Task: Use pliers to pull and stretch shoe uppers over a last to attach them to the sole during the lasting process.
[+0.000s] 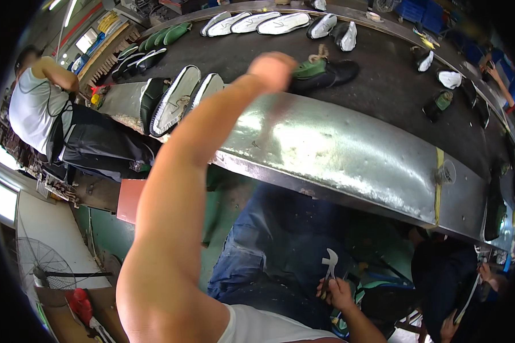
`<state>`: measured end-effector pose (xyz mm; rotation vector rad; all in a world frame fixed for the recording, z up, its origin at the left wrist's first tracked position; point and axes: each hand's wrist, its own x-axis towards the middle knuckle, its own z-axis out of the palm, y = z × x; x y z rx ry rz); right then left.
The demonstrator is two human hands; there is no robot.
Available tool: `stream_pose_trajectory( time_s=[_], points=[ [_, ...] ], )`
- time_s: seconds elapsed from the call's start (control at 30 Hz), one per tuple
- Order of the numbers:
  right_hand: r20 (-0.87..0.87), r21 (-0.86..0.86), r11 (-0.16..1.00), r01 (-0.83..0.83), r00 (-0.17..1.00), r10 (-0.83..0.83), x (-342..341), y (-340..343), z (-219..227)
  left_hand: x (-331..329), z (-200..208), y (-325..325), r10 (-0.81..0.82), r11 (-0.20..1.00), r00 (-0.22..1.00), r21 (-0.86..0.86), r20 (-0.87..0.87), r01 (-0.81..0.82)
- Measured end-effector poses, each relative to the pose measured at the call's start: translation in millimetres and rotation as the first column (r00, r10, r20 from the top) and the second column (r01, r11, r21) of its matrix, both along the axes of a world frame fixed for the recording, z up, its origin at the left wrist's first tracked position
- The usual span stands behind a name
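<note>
A: Doing what with the left hand [272, 71]?

B: Stretching it out over the metal ledge [303, 137], bringing it right up by the left end of a black shoe [339, 74].

A: Gripping there, or only hovering?

B: Blurring too much to say; being unable to tell wide fingers from narrow, or touching from merely nearing.

A: Seeing the shoe lying where, exactly?

B: Finding it on the dark conveyor belt [383, 91], just beyond the ledge, and noticing a green last [310, 70] showing at its top.

A: And holding what in the right hand [340, 292]?

B: Clasping lasting pincers [331, 264] by the handles, curling the fingers closely around, keeping them low beside the blue jeans [252, 246] and pointing the metal head upward.

A: Noticing anything else nearby?

B: Spotting a row of white-soled shoes [283, 24] along the belt's far side, several upturned shoes [177, 106] at the ledge's left, a clear plastic cup [447, 171] toward its right end, and a co-worker [37, 108] in a white sleeveless top at far left.
</note>
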<state>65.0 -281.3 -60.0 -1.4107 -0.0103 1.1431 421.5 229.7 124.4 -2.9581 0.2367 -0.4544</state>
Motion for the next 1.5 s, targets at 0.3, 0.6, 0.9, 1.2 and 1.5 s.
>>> stream_pose_trajectory(
  time_s=[0.3,0.6,0.9,1.2,1.5],
  points=[
    [0.108,0.062,0.997,0.042,0.993,-0.049,-12.6,9.9,-21.7,-70.6,24.4,136.2,0.563,0.681,0.592,-0.081,-0.576,-0.728],
    [0.142,0.09,0.99,0.109,0.983,-0.121,-24.9,13.5,-8.0,-205.8,44.3,31.1,0.002,0.588,0.98,-0.792,-0.198,-0.161],
    [0.558,-0.099,0.995,0.007,0.828,0.05,-34.0,22.5,29.7,-396.7,-116.3,-156.9,-0.306,-0.29,0.944,-0.933,-0.121,-0.213],
    [0.596,-0.134,0.985,-0.109,0.785,0.168,-48.2,68.6,114.2,-394.2,-108.5,-163.7,-0.602,-0.287,0.796,-0.911,-0.07,-0.297],
    [0.355,-0.195,0.967,-0.163,0.907,0.225,-50.1,77.4,126.5,-403.2,-103.7,-177.0,-0.521,-0.295,0.85,-0.917,-0.08,-0.267]
  ],
)
